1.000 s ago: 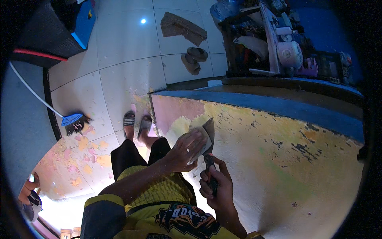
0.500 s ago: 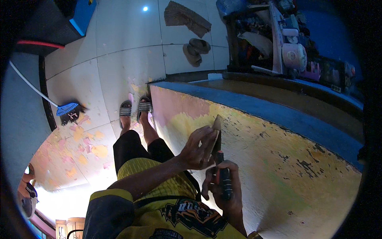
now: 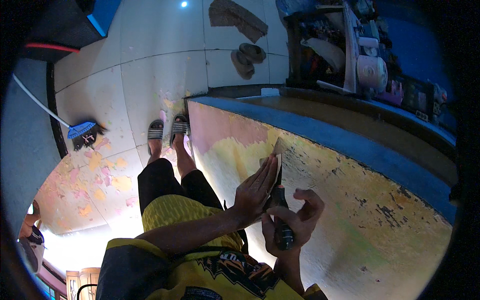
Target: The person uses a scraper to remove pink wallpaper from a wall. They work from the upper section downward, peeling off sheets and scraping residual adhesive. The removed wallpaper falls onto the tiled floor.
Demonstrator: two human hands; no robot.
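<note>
My right hand [image 3: 294, 220] holds a scraper by its dark handle [image 3: 284, 237], which has an orange band near the blade. The index finger is lifted off and bent, while the thumb lies across the handle. The scraper blade [image 3: 278, 145] points away from me, its tip over the wall. Against the blade's left side lie the outstretched fingers of my left hand [image 3: 254, 194], pressed flat. A pale edge shows beside those fingertips; I cannot tell whether it is blade or paint flake. Beneath both hands runs the low wall [image 3: 340, 225], yellowish and patchy, with pink paint [image 3: 225, 127] left of the blade.
A blue ledge [image 3: 300, 125] tops the wall. Paint flakes [image 3: 122, 182] litter the tiled floor, near a blue broom [image 3: 82, 131]. My feet in striped slippers [image 3: 179, 125] stand beside the wall. Past it lie brown shoes [image 3: 245, 62], a cloth [image 3: 237, 20] and a cluttered shelf [image 3: 350, 55].
The left hand's fingers have straightened from a bend and now lie along the blade. My right hand's fingers have loosened, with the index finger raised off the handle.
</note>
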